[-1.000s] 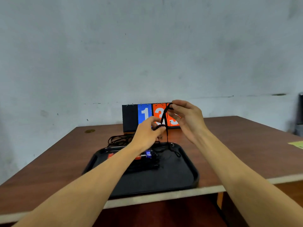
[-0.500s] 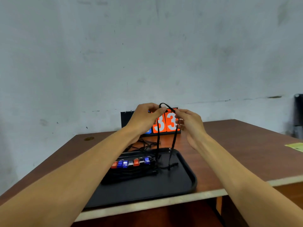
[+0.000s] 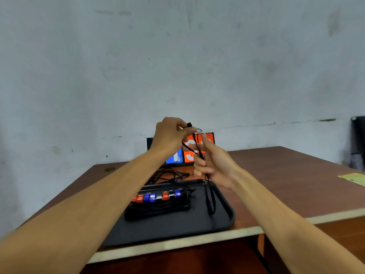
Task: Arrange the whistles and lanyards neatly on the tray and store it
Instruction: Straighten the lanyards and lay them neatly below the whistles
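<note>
A black tray (image 3: 197,228) lies at the table's front edge. On it a row of red, blue and white whistles (image 3: 158,196) sits over a bundle of folded black lanyards (image 3: 156,210). My left hand (image 3: 169,135) pinches the top end of one black lanyard (image 3: 209,196) above the tray. My right hand (image 3: 212,163) closes around the same lanyard lower down, and its loop hangs onto the tray's right part. More loose black lanyards (image 3: 167,176) lie tangled on the table behind the tray.
A flip scoreboard (image 3: 189,155) with blue and orange number cards stands at the table's back, against the wall. A yellow-green paper (image 3: 353,178) lies at the right edge. A dark object (image 3: 357,141) stands at the far right.
My left hand has risen higher with the lanyard's top end. My right hand has slid down and closed around both strands, pulling the lanyard out long, its loop now hanging onto the tray.
</note>
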A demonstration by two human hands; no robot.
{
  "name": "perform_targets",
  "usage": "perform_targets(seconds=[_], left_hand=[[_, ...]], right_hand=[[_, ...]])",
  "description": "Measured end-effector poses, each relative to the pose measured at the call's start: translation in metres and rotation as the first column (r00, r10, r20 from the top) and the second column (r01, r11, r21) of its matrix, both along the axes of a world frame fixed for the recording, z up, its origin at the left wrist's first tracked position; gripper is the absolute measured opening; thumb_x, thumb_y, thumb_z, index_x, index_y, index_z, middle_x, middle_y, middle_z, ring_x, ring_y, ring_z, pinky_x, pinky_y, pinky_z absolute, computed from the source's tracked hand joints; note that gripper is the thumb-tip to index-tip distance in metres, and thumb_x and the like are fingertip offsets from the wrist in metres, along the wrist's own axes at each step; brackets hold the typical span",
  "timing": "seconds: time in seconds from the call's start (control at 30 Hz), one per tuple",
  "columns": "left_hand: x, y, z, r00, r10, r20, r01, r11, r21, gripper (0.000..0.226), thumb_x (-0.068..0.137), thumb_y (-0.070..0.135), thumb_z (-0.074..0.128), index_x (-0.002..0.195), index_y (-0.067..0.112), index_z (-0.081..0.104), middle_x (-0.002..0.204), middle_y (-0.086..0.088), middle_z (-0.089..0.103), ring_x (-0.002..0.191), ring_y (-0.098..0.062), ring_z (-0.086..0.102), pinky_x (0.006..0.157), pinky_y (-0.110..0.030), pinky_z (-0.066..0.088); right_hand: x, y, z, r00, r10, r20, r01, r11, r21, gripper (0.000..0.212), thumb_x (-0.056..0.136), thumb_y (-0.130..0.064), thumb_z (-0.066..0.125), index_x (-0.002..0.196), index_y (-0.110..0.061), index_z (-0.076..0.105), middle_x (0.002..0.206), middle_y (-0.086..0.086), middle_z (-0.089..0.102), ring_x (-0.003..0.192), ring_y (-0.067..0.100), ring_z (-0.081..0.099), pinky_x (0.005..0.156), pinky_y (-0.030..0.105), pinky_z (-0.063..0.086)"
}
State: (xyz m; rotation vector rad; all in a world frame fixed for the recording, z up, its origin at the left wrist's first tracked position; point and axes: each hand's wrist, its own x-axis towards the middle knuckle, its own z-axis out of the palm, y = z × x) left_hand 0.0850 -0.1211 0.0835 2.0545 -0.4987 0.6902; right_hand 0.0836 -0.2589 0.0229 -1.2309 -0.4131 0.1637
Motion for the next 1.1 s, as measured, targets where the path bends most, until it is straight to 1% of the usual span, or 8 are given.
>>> perform_targets(seconds=[0.17, 0.37, 0.5, 0.63, 0.73, 0.87, 0.93, 1.1], left_hand=[[-0.007, 0.022, -0.004, 0.995, -0.004, -0.103, -0.001, 0.998, -0.055, 0.035, 0.084, 0.007, 0.070, 0.114, 0.012, 0.053, 0.077, -0.021, 0.069, 0.054, -0.025, 0.069, 0.056, -0.032, 0.060], [-0.005, 0.033, -0.013, 0.983, -0.090, -0.157, 0.059, 0.979, -0.193, 0.018, 0.091, 0.022, 0.063, 0.098, 0.007, 0.070, 0.071, -0.007, 0.069, 0.048, -0.014, 0.063, 0.048, -0.019, 0.051], [0.000, 0.036, -0.021, 0.968, -0.146, -0.205, 0.060, 0.926, -0.374, 0.023, 0.095, 0.028, 0.055, 0.105, 0.014, 0.071, 0.090, -0.003, 0.070, 0.078, -0.016, 0.063, 0.066, -0.022, 0.050], [-0.005, 0.038, -0.021, 0.836, -0.539, -0.105, 0.236, 0.526, -0.817, 0.030, 0.101, 0.028, 0.041, 0.104, 0.009, 0.063, 0.102, -0.008, 0.071, 0.100, -0.022, 0.067, 0.088, -0.033, 0.052], [-0.009, 0.034, -0.024, 0.799, -0.594, -0.093, 0.151, 0.349, -0.925, 0.033, 0.102, 0.033, 0.035, 0.100, 0.009, 0.058, 0.060, -0.002, 0.061, 0.050, -0.013, 0.059, 0.053, -0.026, 0.051], [-0.008, 0.027, -0.044, 0.986, 0.062, -0.153, -0.112, 0.933, -0.342, 0.032, 0.103, 0.031, 0.034, 0.094, 0.008, 0.054, 0.061, 0.003, 0.048, 0.047, -0.005, 0.042, 0.040, -0.017, 0.031], [-0.005, 0.038, -0.053, 0.963, 0.256, 0.087, -0.262, 0.963, 0.062, 0.031, 0.103, 0.031, 0.031, 0.096, 0.010, 0.053, 0.072, -0.001, 0.054, 0.058, -0.010, 0.046, 0.047, -0.024, 0.032], [0.003, 0.071, -0.070, 0.898, 0.373, 0.235, -0.436, 0.827, 0.355, 0.033, 0.103, 0.034, 0.026, 0.098, 0.013, 0.050, 0.062, -0.002, 0.050, 0.055, -0.022, 0.050, 0.050, -0.031, 0.036]], right_hand=[[-0.004, -0.006, -0.001, 0.991, -0.082, 0.109, 0.099, 0.982, -0.160, 0.032, 0.100, -0.030, 0.042, 0.090, -0.006, 0.060, 0.048, -0.004, 0.025, 0.039, 0.009, 0.016, 0.050, 0.029, 0.016], [-0.002, -0.008, -0.006, 0.990, -0.083, 0.115, 0.107, 0.969, -0.223, 0.039, 0.101, -0.030, 0.040, 0.085, -0.003, 0.063, 0.051, -0.002, 0.024, 0.040, 0.009, 0.016, 0.038, 0.020, 0.026], [-0.001, -0.014, -0.013, 0.991, -0.070, 0.114, 0.102, 0.947, -0.305, 0.042, 0.102, -0.032, 0.038, 0.080, -0.005, 0.062, 0.050, -0.004, 0.025, 0.040, 0.010, 0.017, 0.041, 0.022, 0.027], [-0.002, -0.014, -0.024, 0.989, -0.066, 0.130, 0.118, 0.887, -0.447, 0.042, 0.100, -0.034, 0.043, 0.074, -0.006, 0.060, 0.048, -0.005, 0.028, 0.042, 0.010, 0.021, 0.045, 0.023, 0.025], [-0.001, -0.015, -0.032, 0.988, -0.051, 0.147, 0.124, 0.827, -0.548, 0.038, 0.097, -0.035, 0.050, 0.077, -0.006, 0.062, 0.050, -0.004, 0.029, 0.044, 0.011, 0.023, 0.045, 0.023, 0.028], [0.002, -0.018, -0.044, 0.985, -0.078, 0.151, 0.154, 0.785, -0.599, 0.030, 0.094, -0.032, 0.056, 0.079, -0.007, 0.065, 0.052, -0.003, 0.028, 0.045, 0.010, 0.025, 0.044, 0.022, 0.030], [0.003, -0.024, -0.048, 0.984, -0.077, 0.159, 0.161, 0.759, -0.630, 0.031, 0.093, -0.033, 0.057, 0.078, -0.008, 0.065, 0.052, -0.003, 0.030, 0.045, 0.011, 0.026, 0.044, 0.023, 0.032], [0.004, -0.035, -0.063, 0.985, -0.092, 0.144, 0.163, 0.752, -0.638, 0.032, 0.094, -0.033, 0.055, 0.079, -0.007, 0.065, 0.050, -0.005, 0.030, 0.044, 0.012, 0.024, 0.044, 0.023, 0.029]])
